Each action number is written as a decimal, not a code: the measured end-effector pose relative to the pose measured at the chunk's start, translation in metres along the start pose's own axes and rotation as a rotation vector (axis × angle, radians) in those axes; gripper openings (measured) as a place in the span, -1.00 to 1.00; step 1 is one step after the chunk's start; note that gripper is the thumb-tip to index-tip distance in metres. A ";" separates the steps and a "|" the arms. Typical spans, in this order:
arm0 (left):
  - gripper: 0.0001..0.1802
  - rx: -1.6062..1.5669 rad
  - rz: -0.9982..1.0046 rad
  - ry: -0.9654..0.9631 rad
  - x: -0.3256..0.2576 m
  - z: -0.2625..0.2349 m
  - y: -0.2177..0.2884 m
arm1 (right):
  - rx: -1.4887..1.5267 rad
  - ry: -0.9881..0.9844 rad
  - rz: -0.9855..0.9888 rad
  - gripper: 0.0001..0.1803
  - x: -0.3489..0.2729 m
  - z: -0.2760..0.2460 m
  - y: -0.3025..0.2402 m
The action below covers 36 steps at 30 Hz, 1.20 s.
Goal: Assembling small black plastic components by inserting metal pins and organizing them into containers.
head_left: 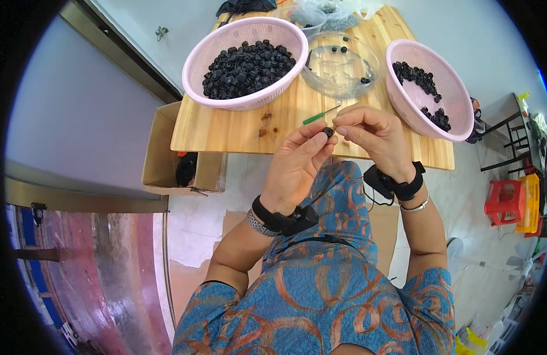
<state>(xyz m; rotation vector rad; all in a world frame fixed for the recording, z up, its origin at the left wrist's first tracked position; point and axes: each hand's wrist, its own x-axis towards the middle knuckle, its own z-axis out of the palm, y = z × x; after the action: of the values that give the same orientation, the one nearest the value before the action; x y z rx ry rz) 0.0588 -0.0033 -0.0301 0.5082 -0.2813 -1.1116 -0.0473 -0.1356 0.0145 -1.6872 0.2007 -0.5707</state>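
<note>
My left hand [303,154] pinches a small round black knob-like part [328,132] between thumb and fingers, just off the table's near edge. Close beside it, on the right, my right hand [374,131] has thumb and forefinger pressed together; anything between those fingertips is too small to make out. A screwdriver with a green handle [314,119] lies on the wooden table [226,133] just beyond my hands. Farther off sits a clear round plastic dish [340,71] with a few black parts in it.
A pink basket [244,104] at the left is heaped with black parts [250,70]. Another pink basket [414,100] at the right holds fewer. Behind stand a clear bowl [303,16] and plastic bags [344,15]. A cardboard box [158,142] and red stool [501,201] flank the table.
</note>
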 end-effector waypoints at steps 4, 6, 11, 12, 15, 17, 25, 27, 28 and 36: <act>-0.78 0.022 -0.002 -0.009 -0.003 0.003 -0.005 | 0.049 -0.033 -0.031 -0.86 -0.009 -0.003 -0.002; -0.81 0.047 -0.020 0.023 -0.004 0.005 -0.007 | 0.000 -0.029 -0.066 -0.87 -0.013 -0.005 -0.003; -0.82 0.081 -0.016 0.031 -0.006 0.007 -0.012 | -0.234 0.004 -0.178 -0.86 -0.020 -0.006 -0.001; -0.82 0.084 -0.010 0.020 -0.006 0.007 -0.013 | -0.325 0.020 -0.218 -0.85 -0.021 -0.006 -0.004; -0.82 0.111 0.005 0.028 -0.005 0.008 -0.016 | -0.393 0.026 -0.236 -0.84 -0.023 -0.008 -0.004; -0.81 0.148 0.026 0.014 -0.006 0.009 -0.016 | -0.525 0.013 -0.285 -0.85 -0.024 -0.010 -0.005; -0.81 0.246 0.078 0.020 -0.009 0.009 -0.017 | -0.307 0.135 -0.245 -0.86 -0.028 -0.008 0.004; -0.80 0.184 0.042 0.025 -0.009 0.009 -0.017 | 0.167 0.172 0.124 -0.84 -0.031 -0.006 0.000; -0.80 0.182 0.041 0.026 -0.009 0.009 -0.018 | 0.166 0.172 0.125 -0.84 -0.032 -0.005 0.001; -0.79 0.156 0.008 -0.004 -0.008 0.011 -0.017 | 0.315 0.221 0.046 -0.78 -0.031 0.004 0.013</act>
<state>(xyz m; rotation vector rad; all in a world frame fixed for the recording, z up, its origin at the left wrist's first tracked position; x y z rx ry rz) 0.0369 -0.0047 -0.0293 0.6430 -0.3752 -1.0878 -0.0701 -0.1208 -0.0060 -1.3113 0.2919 -0.7152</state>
